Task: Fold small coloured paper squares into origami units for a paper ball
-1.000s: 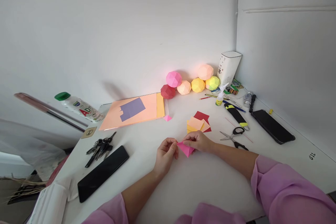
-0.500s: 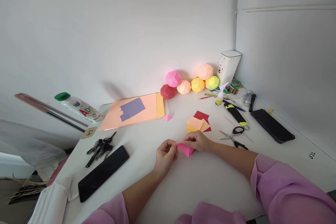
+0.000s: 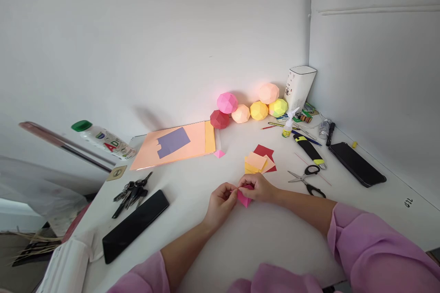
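Observation:
Both of my hands meet over a folded pink paper piece (image 3: pixel 244 198) low on the white table (image 3: pixel 261 238). My left hand (image 3: pixel 222 202) pinches its left edge with the fingers closed. My right hand (image 3: pixel 258 187) grips its upper right part, fingers curled over it. Just behind the hands lies a small stack of yellow, peach and red paper squares (image 3: pixel 259 161). A tiny pink folded piece (image 3: pixel 219 154) rests farther back.
Several paper balls (image 3: pixel 245 105) line the back wall beside a white container (image 3: pixel 299 86). Scissors (image 3: pixel 307 179), a glue bottle (image 3: pixel 288 126), a cutter (image 3: pixel 310 150) and a phone (image 3: pixel 355 164) lie right. Paper sheets (image 3: pixel 175 143), keys (image 3: pixel 132 192) and another phone (image 3: pixel 134 225) lie left.
My hands have drawn closer together and the pink paper piece is folded smaller, more covered by my fingers. Nothing else on the table has moved.

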Action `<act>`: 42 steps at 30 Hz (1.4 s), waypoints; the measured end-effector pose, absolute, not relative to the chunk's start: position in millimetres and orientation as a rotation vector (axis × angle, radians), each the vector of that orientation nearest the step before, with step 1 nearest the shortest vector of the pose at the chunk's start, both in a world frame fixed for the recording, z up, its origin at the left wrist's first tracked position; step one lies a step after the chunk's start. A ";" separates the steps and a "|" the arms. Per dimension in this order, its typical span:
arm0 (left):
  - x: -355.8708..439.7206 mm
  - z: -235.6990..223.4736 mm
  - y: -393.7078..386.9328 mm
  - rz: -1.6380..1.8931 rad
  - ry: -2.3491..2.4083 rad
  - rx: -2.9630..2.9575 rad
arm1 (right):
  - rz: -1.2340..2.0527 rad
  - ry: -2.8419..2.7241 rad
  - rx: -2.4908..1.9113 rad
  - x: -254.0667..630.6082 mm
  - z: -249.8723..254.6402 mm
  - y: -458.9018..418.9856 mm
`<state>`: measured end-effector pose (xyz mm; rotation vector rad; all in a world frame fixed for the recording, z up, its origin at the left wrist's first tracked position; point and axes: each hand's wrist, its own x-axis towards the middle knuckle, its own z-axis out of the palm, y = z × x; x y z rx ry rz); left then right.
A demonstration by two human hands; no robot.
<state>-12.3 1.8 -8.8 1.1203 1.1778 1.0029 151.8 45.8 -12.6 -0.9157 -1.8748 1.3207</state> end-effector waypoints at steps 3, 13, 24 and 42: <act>-12.3 -8.3 1.5 1.010 1.195 1.121 | 1.326 -1.856 -0.930 152.0 -14.6 45.7; -21.1 -16.2 3.3 1.120 1.158 0.934 | 1.647 -1.484 -0.955 159.4 -13.1 49.3; -18.8 -16.3 2.7 1.024 1.121 1.028 | 1.557 -1.742 -0.853 157.0 -16.6 49.2; -15.4 -10.3 2.3 1.163 1.098 0.961 | 1.703 -1.606 -0.833 159.2 -17.9 54.0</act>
